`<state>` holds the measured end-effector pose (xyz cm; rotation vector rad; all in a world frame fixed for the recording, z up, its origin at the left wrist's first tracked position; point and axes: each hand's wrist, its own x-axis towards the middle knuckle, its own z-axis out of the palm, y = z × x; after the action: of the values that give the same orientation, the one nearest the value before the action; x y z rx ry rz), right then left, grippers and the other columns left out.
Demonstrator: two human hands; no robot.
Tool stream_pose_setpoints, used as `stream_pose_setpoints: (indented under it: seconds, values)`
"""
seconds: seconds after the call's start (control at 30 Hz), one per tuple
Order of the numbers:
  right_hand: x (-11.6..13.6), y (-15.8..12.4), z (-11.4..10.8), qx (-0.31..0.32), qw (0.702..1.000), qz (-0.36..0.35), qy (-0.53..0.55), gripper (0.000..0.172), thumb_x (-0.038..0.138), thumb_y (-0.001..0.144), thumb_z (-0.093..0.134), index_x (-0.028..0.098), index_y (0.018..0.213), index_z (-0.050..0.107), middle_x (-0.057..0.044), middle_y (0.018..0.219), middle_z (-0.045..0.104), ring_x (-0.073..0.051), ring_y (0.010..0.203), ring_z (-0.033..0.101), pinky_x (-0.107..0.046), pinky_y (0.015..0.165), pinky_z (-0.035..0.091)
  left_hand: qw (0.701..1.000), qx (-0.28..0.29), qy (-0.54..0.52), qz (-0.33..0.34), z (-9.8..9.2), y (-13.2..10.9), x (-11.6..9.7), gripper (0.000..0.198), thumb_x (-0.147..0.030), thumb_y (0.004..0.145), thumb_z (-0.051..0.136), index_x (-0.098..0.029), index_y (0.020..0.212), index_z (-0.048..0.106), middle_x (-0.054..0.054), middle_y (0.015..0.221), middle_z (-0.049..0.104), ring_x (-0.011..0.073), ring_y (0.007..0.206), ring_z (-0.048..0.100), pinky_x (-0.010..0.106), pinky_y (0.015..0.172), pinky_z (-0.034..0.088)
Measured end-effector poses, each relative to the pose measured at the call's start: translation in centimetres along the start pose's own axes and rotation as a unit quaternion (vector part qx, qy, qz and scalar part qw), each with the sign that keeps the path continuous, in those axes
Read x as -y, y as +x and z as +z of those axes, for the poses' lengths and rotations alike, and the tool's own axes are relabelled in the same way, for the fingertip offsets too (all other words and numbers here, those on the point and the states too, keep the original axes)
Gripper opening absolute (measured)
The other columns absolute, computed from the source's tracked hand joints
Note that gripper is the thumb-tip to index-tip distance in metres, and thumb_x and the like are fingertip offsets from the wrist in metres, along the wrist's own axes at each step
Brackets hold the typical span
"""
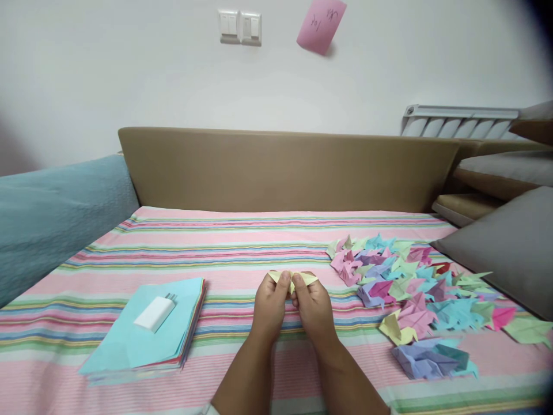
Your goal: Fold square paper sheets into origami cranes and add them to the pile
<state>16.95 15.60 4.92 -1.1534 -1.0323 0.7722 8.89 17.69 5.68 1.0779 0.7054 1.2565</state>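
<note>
A small folded piece of pale yellow paper (307, 279) is pinched between my two hands, its pointed ends sticking out to either side of my thumbs. My left hand (272, 300) closes on its left part, thumb on top. On the right part, my right hand (311, 302) grips in the same way, and the two thumbs nearly meet. The fingers beneath hide most of the paper. Both hands hover over or rest on the striped cloth (233, 230); I cannot tell which.
At right lies a large group of folded paper cranes (415, 311) in many colours. To the left, a white plug adapter (154, 313) rests on a stack of coloured paper (129, 340). Grey cushions (510, 248) and a brown backrest (285, 173) border the cloth.
</note>
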Motion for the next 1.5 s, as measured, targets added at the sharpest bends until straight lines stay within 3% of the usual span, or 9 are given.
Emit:
stream_pose_setpoints:
  seconds: [0.17, 0.43, 0.9, 1.2, 1.5]
  values:
    - [-0.2, 0.0, 0.2, 0.006, 1.0, 0.028, 0.013, 0.038, 0.055, 0.081, 0.052, 0.019, 0.067, 0.049, 0.005, 0.054, 0.045, -0.01, 0.049, 0.04, -0.022, 0.046, 0.034, 0.995, -0.019, 0.091, 0.027, 0.1, -0.3, -0.6, 0.04, -0.056, 0.076, 0.057, -0.018, 0.068, 0.05, -0.005, 0.055, 0.05, 0.0103, 0.051, 0.048, 0.022, 0.051, 0.04]
    - [-0.4, 0.1, 0.3, 0.008, 0.996, 0.061, 0.06, 0.039, 0.054, 0.078, 0.056, 0.019, 0.065, 0.046, 0.006, 0.051, 0.041, -0.009, 0.046, 0.039, -0.021, 0.044, 0.033, 0.984, -0.01, 0.154, 0.093, -0.1, -0.5, -0.6, 0.033, -0.048, 0.082, 0.052, -0.018, 0.071, 0.055, -0.003, 0.054, 0.051, 0.0111, 0.05, 0.05, 0.022, 0.051, 0.04]
    - [-0.4, -0.3, 0.7, -0.014, 0.999, 0.04, 0.028, 0.038, 0.055, 0.08, 0.054, 0.02, 0.065, 0.047, 0.006, 0.052, 0.041, -0.01, 0.047, 0.039, -0.022, 0.045, 0.033, 0.992, -0.052, 0.099, 0.058, 0.5, -0.7, -1.1, 0.037, -0.052, 0.075, 0.059, -0.018, 0.063, 0.055, -0.003, 0.048, 0.049, 0.0109, 0.046, 0.047, 0.022, 0.046, 0.038]
    - [-0.3, -0.2, 0.6, -0.047, 0.995, 0.062, 0.07, 0.038, 0.053, 0.079, 0.056, 0.019, 0.063, 0.047, 0.006, 0.05, 0.042, -0.009, 0.045, 0.038, -0.022, 0.043, 0.032, 0.999, -0.008, -0.031, 0.012, 0.8, -0.4, -0.1, 0.033, -0.048, 0.081, 0.056, -0.017, 0.07, 0.05, -0.004, 0.056, 0.05, 0.0104, 0.053, 0.05, 0.021, 0.051, 0.039]
    - [-1.1, 0.0, 1.0, -0.084, 0.979, 0.103, 0.157, 0.042, 0.054, 0.074, 0.061, 0.019, 0.058, 0.047, 0.006, 0.047, 0.043, -0.008, 0.041, 0.037, -0.021, 0.04, 0.031, 0.991, -0.04, -0.118, -0.042, 1.1, -0.2, -0.2, 0.037, -0.05, 0.071, 0.066, -0.015, 0.075, 0.054, -0.003, 0.056, 0.054, 0.0108, 0.052, 0.053, 0.022, 0.05, 0.041]
